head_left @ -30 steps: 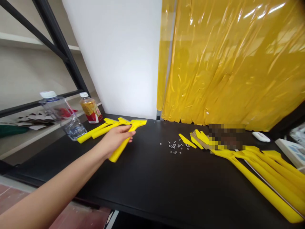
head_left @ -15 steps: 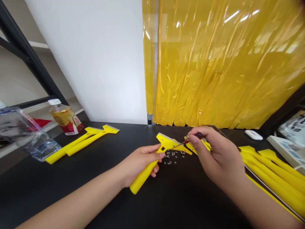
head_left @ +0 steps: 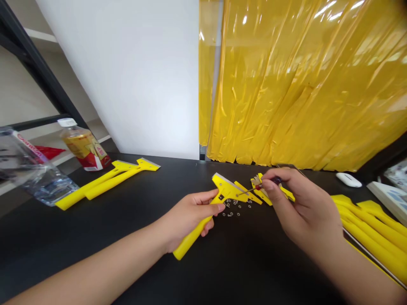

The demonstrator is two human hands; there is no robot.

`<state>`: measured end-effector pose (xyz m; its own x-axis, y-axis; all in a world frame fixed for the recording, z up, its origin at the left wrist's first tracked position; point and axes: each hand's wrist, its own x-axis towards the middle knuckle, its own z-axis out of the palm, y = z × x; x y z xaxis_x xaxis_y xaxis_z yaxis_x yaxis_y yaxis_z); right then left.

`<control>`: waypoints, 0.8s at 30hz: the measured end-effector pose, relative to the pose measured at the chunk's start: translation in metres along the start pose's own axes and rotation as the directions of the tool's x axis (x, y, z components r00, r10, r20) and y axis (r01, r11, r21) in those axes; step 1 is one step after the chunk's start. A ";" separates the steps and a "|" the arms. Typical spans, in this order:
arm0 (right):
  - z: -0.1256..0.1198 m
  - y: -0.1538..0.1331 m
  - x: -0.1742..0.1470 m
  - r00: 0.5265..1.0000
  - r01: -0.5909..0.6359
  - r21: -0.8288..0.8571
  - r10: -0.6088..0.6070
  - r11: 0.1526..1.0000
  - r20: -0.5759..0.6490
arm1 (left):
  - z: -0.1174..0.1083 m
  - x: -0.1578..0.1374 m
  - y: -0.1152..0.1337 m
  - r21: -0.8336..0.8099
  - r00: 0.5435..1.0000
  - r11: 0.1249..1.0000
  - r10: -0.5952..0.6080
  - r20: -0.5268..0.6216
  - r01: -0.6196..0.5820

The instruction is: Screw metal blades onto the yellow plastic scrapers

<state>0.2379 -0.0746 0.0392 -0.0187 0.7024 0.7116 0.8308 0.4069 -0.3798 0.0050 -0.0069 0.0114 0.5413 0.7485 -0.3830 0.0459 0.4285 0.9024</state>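
My left hand (head_left: 197, 216) is closed around the handle of a yellow scraper (head_left: 187, 241), whose wide head with a metal edge points up and right. Between the fingertips of my right hand (head_left: 295, 203) is a small screwdriver (head_left: 259, 186) with a dark red handle. Its thin shaft slants down left, the tip at a screw on the right side of the scraper's head. Just beyond that head lie several small nuts and screws (head_left: 233, 208) on the black table (head_left: 241, 262). Loose yellow head plates (head_left: 260, 190) lie behind, partly hidden by my right hand.
Two more yellow scrapers (head_left: 111, 180) lie at the left, beside a drink bottle (head_left: 84, 146) and a clear plastic bottle (head_left: 47, 178). A pile of yellow handles (head_left: 375, 228) is at the right, near a white earbud case (head_left: 349, 179). Yellow plastic sheeting (head_left: 286, 84) hangs behind.
The camera view has shifted slightly. The screwdriver's tip has moved from near the middle of the scraper head to the screw on its right side. Both hands keep their holds.
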 end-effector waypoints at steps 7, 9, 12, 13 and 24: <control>-0.001 0.001 0.002 0.998 0.058 -0.120 -0.054 0.991 0.033 | -0.001 0.000 -0.002 0.043 1.000 0.999 0.012 0.009 -0.012; -0.004 -0.002 0.002 0.997 0.077 -0.273 -0.069 0.959 0.037 | 0.000 -0.001 -0.003 0.066 1.000 0.998 0.016 0.020 -0.017; -0.009 -0.005 0.001 0.996 0.091 -0.460 -0.072 0.883 0.059 | 0.000 -0.002 -0.003 0.042 1.000 0.999 0.005 0.025 -0.007; -0.010 -0.006 0.001 0.995 0.095 -0.456 -0.065 0.885 0.080 | -0.001 -0.003 -0.003 0.018 1.000 1.000 -0.002 0.031 0.002; -0.018 0.000 0.008 0.909 0.257 -0.046 -0.225 0.965 0.350 | -0.006 -0.001 0.001 0.040 0.989 0.997 -0.069 0.128 0.064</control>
<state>0.2477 -0.0794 0.0553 -0.3991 0.7515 0.5254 0.8227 0.5465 -0.1568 -0.0006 -0.0041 0.0113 0.6398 0.6465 -0.4156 0.1139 0.4550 0.8832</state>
